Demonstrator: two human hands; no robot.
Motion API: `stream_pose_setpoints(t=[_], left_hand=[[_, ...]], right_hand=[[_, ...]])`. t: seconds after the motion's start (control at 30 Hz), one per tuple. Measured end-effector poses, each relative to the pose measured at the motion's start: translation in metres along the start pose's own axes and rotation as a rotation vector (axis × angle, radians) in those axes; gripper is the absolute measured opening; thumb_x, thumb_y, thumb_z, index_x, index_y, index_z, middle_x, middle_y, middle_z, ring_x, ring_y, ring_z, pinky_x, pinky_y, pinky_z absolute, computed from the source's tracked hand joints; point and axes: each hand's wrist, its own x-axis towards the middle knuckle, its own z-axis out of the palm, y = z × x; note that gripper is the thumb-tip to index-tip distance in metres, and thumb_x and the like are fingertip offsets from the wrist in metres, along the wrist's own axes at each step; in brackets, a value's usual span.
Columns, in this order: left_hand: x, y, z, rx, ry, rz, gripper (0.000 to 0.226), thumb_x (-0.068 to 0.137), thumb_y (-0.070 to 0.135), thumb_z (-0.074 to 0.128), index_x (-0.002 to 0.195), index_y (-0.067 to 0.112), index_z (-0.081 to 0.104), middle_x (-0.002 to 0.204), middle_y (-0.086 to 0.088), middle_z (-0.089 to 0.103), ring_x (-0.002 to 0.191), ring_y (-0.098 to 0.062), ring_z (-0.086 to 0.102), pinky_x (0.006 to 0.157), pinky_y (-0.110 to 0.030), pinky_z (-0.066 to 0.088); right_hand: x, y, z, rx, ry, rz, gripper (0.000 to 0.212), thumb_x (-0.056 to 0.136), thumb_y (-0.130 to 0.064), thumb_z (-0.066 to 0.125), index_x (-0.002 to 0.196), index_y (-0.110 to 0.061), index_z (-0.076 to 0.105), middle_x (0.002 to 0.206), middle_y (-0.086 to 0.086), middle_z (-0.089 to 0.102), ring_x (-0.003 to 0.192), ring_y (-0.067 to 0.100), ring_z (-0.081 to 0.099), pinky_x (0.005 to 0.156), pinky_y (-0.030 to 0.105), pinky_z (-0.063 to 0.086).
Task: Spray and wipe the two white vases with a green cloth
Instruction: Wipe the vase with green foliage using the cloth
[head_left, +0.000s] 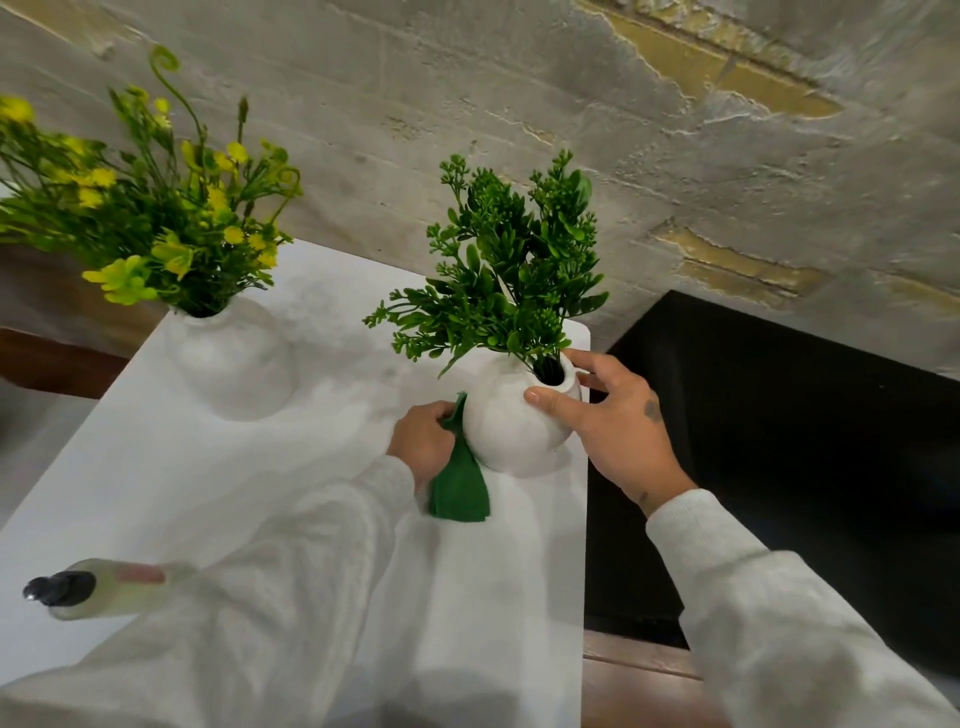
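Observation:
A round white vase (511, 423) with dark green foliage stands near the right edge of the white table (208, 467). My left hand (423, 441) grips a green cloth (460, 488) and holds it against the vase's left side. My right hand (608, 415) holds the vase at its neck, thumb on the front of the rim and fingers round the far side. A second white vase (234, 364) with yellow-green flowers stands apart at the left rear of the table.
A spray bottle (98, 587) with a black top lies on its side at the table's front left. A rough concrete wall rises behind the table. A black panel (779, 441) fills the space to the right of the table edge.

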Motion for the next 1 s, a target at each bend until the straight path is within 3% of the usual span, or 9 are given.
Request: stream_pose_setpoints(t=[0.2,0.37,0.47,0.57,0.7,0.73,0.8,0.87,1.0], left_hand=[[-0.019,-0.023,0.003,-0.301,0.002,-0.118,0.023,0.072,0.0,0.066,0.08,0.02,0.072,0.087,-0.008,0.075,0.087,-0.029,0.07,0.086,-0.047,0.056],[0.001,-0.001,-0.009,-0.086,0.028,-0.038,0.027,0.078,0.001,0.057,0.089,0.021,0.073,0.089,-0.007,0.072,0.088,-0.029,0.067,0.083,-0.039,0.057],[0.004,0.017,-0.014,0.052,0.048,0.04,0.039,0.083,0.001,0.053,0.11,0.024,0.07,0.101,-0.006,0.07,0.095,-0.029,0.063,0.084,-0.03,0.051],[-0.005,0.03,-0.015,0.096,0.105,0.147,0.041,0.085,0.0,0.05,0.113,0.023,0.07,0.103,-0.004,0.07,0.093,-0.024,0.061,0.078,-0.022,0.042],[-0.035,0.059,-0.018,0.126,0.254,0.386,0.041,0.088,-0.001,0.045,0.112,0.021,0.072,0.101,0.005,0.067,0.088,-0.012,0.054,0.074,0.003,0.033],[-0.043,0.064,-0.018,0.155,0.303,0.476,0.042,0.087,-0.001,0.044,0.11,0.019,0.073,0.104,0.004,0.069,0.09,-0.014,0.056,0.078,0.003,0.035],[-0.056,0.069,-0.014,0.227,0.361,0.676,0.044,0.081,0.001,0.043,0.107,0.017,0.074,0.11,0.0,0.072,0.098,-0.022,0.062,0.093,-0.018,0.044],[-0.063,0.063,-0.009,0.281,0.383,0.783,0.049,0.075,0.0,0.044,0.109,0.018,0.074,0.112,-0.001,0.071,0.101,-0.026,0.061,0.095,-0.03,0.045],[-0.066,0.053,-0.005,0.205,0.425,0.737,0.051,0.076,-0.008,0.046,0.114,0.015,0.071,0.118,-0.004,0.069,0.105,-0.016,0.056,0.095,-0.001,0.029]], right_hand=[[0.001,0.001,0.003,0.005,0.0,-0.008,0.039,0.076,-0.034,0.084,0.094,-0.055,0.057,0.11,-0.025,0.058,0.092,-0.024,0.051,0.062,-0.005,0.041],[0.002,0.003,0.002,0.001,-0.011,-0.014,0.039,0.075,-0.035,0.084,0.1,-0.051,0.058,0.114,-0.022,0.059,0.098,-0.018,0.052,0.063,0.002,0.046],[0.003,0.003,0.001,0.001,-0.014,-0.013,0.04,0.074,-0.037,0.085,0.101,-0.052,0.059,0.116,-0.022,0.06,0.101,-0.017,0.052,0.065,0.005,0.046],[0.003,0.004,0.001,-0.002,-0.004,-0.018,0.041,0.074,-0.036,0.085,0.096,-0.056,0.057,0.113,-0.024,0.059,0.099,-0.018,0.053,0.066,0.002,0.047],[0.004,0.006,0.001,-0.004,0.004,-0.023,0.041,0.074,-0.036,0.085,0.099,-0.053,0.058,0.11,-0.026,0.058,0.097,-0.019,0.053,0.068,0.003,0.046],[0.004,0.007,0.001,-0.004,0.005,-0.023,0.04,0.074,-0.036,0.085,0.099,-0.052,0.059,0.111,-0.025,0.059,0.097,-0.018,0.053,0.069,0.003,0.045],[0.003,0.007,0.001,-0.007,0.01,-0.026,0.04,0.074,-0.036,0.085,0.102,-0.048,0.061,0.112,-0.024,0.06,0.097,-0.018,0.053,0.068,0.002,0.044],[0.004,0.007,0.002,-0.014,0.015,-0.029,0.04,0.074,-0.035,0.085,0.106,-0.044,0.062,0.111,-0.022,0.06,0.096,-0.018,0.053,0.069,0.002,0.044],[0.004,0.007,0.001,-0.013,0.014,-0.029,0.041,0.074,-0.033,0.085,0.108,-0.041,0.063,0.112,-0.019,0.06,0.095,-0.018,0.053,0.069,0.001,0.044]])
